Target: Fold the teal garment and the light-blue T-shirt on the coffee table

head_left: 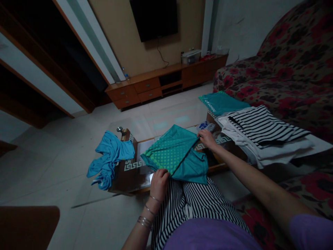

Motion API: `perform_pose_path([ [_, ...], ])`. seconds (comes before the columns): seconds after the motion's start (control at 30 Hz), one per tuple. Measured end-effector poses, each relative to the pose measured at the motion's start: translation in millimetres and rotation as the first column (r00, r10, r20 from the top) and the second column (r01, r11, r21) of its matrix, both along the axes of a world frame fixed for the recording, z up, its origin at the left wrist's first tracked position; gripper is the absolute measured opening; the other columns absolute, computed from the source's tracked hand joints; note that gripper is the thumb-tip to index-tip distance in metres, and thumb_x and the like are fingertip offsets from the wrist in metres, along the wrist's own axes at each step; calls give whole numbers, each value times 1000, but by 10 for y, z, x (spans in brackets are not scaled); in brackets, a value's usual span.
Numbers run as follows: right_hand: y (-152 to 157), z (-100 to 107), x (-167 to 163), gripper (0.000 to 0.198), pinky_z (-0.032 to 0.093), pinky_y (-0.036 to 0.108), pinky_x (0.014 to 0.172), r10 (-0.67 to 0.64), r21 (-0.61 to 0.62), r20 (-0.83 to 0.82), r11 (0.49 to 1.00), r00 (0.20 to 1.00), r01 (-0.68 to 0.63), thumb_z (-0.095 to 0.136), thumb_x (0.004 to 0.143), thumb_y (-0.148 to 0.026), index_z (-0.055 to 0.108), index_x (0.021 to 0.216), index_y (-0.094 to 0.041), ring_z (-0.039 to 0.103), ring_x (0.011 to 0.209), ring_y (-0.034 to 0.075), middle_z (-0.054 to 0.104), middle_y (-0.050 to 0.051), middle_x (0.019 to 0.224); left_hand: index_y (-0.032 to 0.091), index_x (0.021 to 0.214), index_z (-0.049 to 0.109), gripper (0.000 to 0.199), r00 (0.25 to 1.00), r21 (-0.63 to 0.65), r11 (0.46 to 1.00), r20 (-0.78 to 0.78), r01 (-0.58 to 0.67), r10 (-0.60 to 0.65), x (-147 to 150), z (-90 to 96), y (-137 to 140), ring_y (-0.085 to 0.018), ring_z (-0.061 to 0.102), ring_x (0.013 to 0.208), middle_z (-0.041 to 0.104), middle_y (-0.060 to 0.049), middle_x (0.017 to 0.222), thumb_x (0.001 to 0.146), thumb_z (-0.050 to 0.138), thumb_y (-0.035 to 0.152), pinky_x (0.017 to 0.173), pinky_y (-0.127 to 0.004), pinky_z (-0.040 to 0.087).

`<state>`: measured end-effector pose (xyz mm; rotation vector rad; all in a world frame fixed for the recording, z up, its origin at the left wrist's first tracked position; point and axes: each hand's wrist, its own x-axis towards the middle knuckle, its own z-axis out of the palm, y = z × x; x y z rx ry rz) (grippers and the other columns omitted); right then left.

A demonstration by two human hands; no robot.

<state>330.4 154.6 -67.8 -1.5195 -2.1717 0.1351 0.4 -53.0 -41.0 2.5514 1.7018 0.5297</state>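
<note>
Floral sofa far right; folded striped clothes stacked beside it. Low glass-topped table centre. Teal jersey on table, half folded. Left hand pinches near edge; right hand grips far-right corner. Risk: slick fabric slides on glass, fold skews. Crumpled blue garment overhangs left edge, may drop.

The room is dim, with a pale tiled floor that catches a faint sheen. A dark TV hangs on the tan wall across from me, a cable trailing down to a long, low wooden cabinet with drawers and a few small items on top. To the right stands a sofa in a red floral cover, and dark wooden beams run along the left.
</note>
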Motion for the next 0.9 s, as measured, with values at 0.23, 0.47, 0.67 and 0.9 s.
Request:
perform_pose_path([
  [0.23,478,304,-110,43,42,26,91,42,-232,108,973,993,-16,50,72,-1,75,103,-17,61,103,22,70,9,107,18,110,64,39,1000,-108,994,5,29,-28,-15,120,-36,-24,55,106,62,-8,115,80,46,-1,88,-39,49],
  [0.47,1321,573,-1047,42,42,24,92,371,-225,195,918,908,-327,49,82,-8,71,116,-20,59,108,19,66,9,119,22,112,64,43,988,-111,994,154,21,-3,-146,92,58,-21,58,100,65,-6,111,81,42,2,87,-36,52],
  [0.67,1732,491,-1399,33,43,21,85,389,-364,301,891,871,-272,60,78,-12,73,108,-18,59,106,20,65,10,119,16,109,65,29,886,55,906,242,-420,396,-789,108,857,-26,56,105,64,-12,109,88,45,15,95,-44,47],
  [0.9,1933,554,-1467,26,42,19,68,370,-487,338,856,866,-176,65,78,-19,74,101,-14,64,83,16,73,8,97,15,79,66,21,834,-218,820,39,-530,550,-1116,3,1500,-21,59,83,64,-7,79,84,61,34,79,-31,44],
])
